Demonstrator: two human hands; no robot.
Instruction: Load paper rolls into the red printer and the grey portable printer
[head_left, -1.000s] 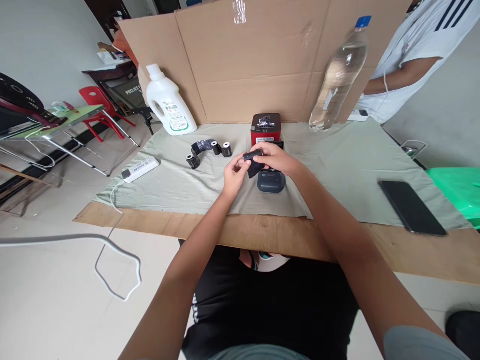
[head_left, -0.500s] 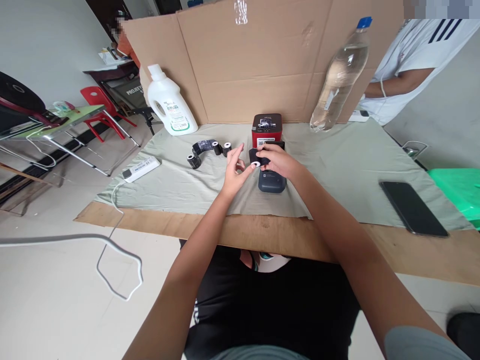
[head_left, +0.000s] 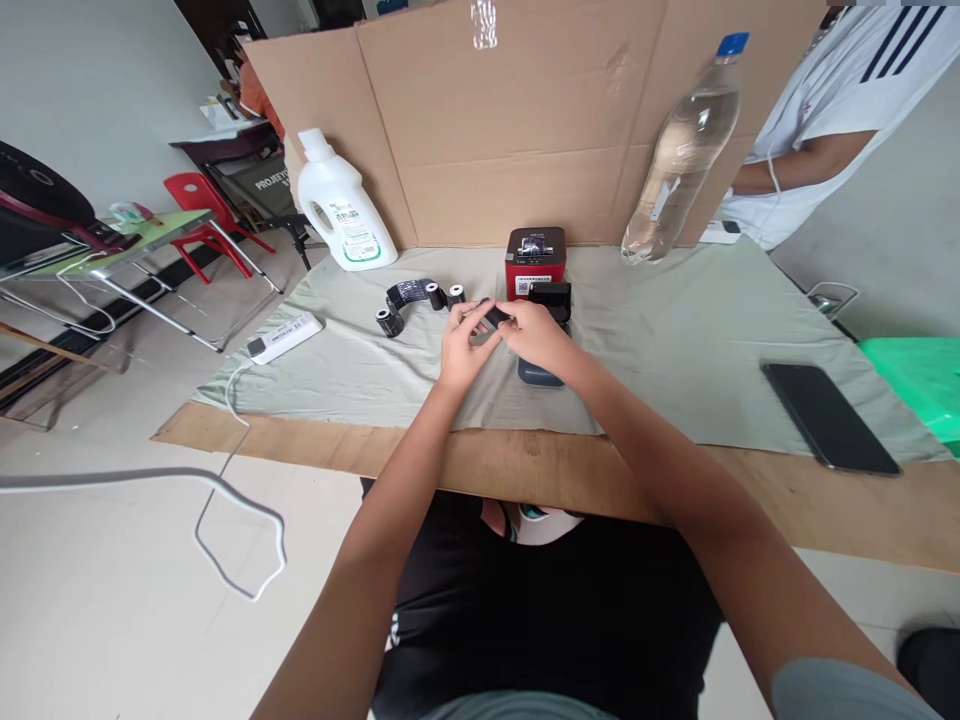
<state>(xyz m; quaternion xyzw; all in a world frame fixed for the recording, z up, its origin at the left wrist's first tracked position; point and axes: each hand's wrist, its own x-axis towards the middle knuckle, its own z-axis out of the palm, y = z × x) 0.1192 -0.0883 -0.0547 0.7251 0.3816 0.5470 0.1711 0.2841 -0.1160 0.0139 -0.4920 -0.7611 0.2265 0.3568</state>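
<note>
My left hand (head_left: 465, 345) and my right hand (head_left: 534, 333) meet over the cloth, both closed on a small black roll (head_left: 495, 317). Fingers cover most of the roll. Under and behind my right hand stands a dark blue handheld device, perhaps a label printer (head_left: 538, 374), its black lid (head_left: 551, 295) raised. Just behind it is a red and black box (head_left: 535, 262). To the left of my hands lie several black rolls with white cores (head_left: 390, 322), one with a dark printed strip (head_left: 411, 291) unwound.
A white detergent bottle (head_left: 345, 205) and a water bottle (head_left: 682, 150) stand before a cardboard screen (head_left: 517, 120). A power strip (head_left: 285, 338) is at left, a phone (head_left: 829, 418) at right. Behind the right side stands a person in a white shirt (head_left: 832, 120).
My right hand has moved left, away from the device, bringing the black roll to my left hand. My left fingers have closed on it. The roll's white core no longer shows.
</note>
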